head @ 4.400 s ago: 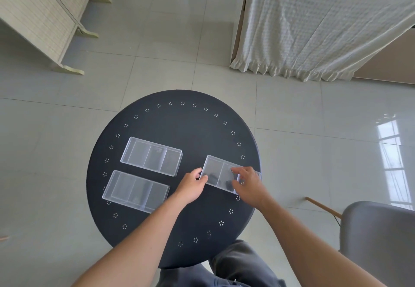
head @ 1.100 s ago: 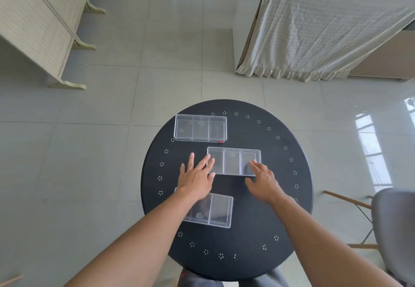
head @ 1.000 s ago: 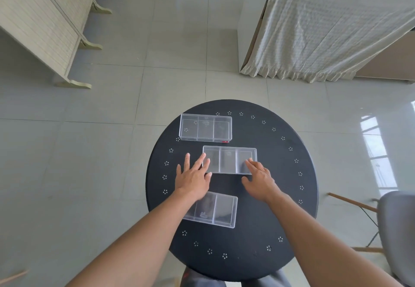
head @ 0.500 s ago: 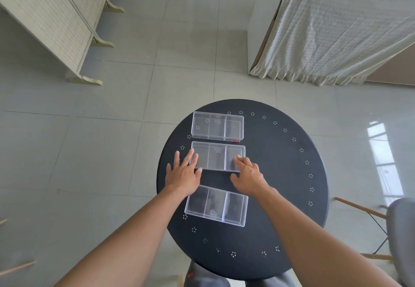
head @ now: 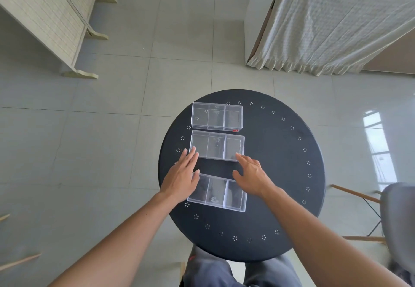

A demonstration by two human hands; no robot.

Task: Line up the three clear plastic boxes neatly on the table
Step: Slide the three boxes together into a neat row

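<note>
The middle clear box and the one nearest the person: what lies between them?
Only bare black table shows between the middle box and the nearest box in the head view, flanked by the left hand and right hand.

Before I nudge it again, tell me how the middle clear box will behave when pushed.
The middle clear box looks empty and thin-walled, so probably light. Its flat base on the smooth black table should slide readily, unlikely to tip. Pushed at one corner, it may swivel crooked.
</note>
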